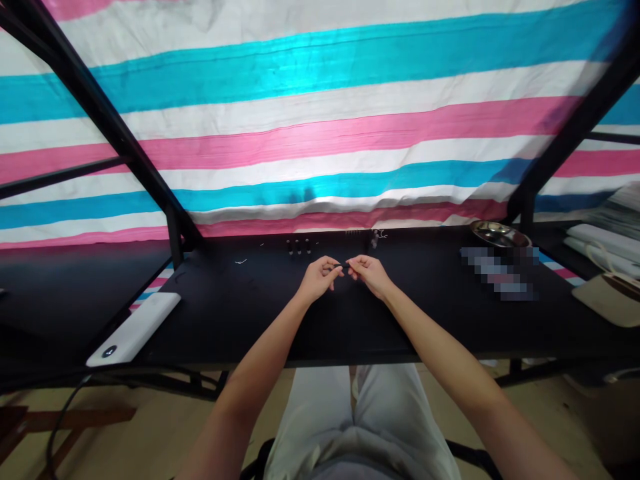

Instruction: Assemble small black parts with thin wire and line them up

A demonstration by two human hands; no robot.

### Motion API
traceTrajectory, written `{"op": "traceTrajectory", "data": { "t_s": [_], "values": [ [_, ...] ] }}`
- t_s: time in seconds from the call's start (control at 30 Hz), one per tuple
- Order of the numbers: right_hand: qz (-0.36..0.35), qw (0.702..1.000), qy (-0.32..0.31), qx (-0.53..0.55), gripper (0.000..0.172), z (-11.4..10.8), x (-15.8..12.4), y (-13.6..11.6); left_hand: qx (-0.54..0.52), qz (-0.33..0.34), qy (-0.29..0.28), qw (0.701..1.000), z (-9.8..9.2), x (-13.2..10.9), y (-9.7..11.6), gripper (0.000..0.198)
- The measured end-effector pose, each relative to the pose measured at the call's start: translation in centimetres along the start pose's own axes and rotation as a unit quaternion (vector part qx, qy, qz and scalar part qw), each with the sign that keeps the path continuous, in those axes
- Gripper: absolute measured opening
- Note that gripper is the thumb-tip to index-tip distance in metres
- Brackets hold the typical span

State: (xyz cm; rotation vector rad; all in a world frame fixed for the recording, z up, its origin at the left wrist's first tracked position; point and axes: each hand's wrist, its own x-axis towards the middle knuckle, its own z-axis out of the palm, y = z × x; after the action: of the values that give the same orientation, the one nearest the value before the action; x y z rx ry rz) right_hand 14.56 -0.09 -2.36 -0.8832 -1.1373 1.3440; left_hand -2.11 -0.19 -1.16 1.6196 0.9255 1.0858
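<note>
One dark piece [344, 266], axis left-to-right

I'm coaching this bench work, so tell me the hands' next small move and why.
Perhaps steady the small, slim black piece with the left hand and turn it slightly with the right hand: both hands meet at it, seemingly pinching opposite ends, though its details are too small to tell.

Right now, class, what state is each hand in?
Left hand: closed, pinching a small dark piece.
Right hand: closed, apparently on the same piece.
</note>
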Motion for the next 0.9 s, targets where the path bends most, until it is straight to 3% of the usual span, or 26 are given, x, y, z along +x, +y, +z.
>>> {"op": "traceTrajectory", "data": {
  "t_s": [0.63, 0.9],
  "values": [
    [0.050, 0.997, -0.019, 0.055, 0.031, 0.3, -0.2, 0.1, 0.011, -0.013, 0.004, 1.000, 0.2, -0.1, 0.1, 0.030],
    [0.082, 0.987, -0.044, 0.133, 0.029, 1.1, -0.3, 0.0, -0.019, -0.024, 0.031, 0.999, 0.3, -0.1, 0.9, 0.032]
  ]
}}
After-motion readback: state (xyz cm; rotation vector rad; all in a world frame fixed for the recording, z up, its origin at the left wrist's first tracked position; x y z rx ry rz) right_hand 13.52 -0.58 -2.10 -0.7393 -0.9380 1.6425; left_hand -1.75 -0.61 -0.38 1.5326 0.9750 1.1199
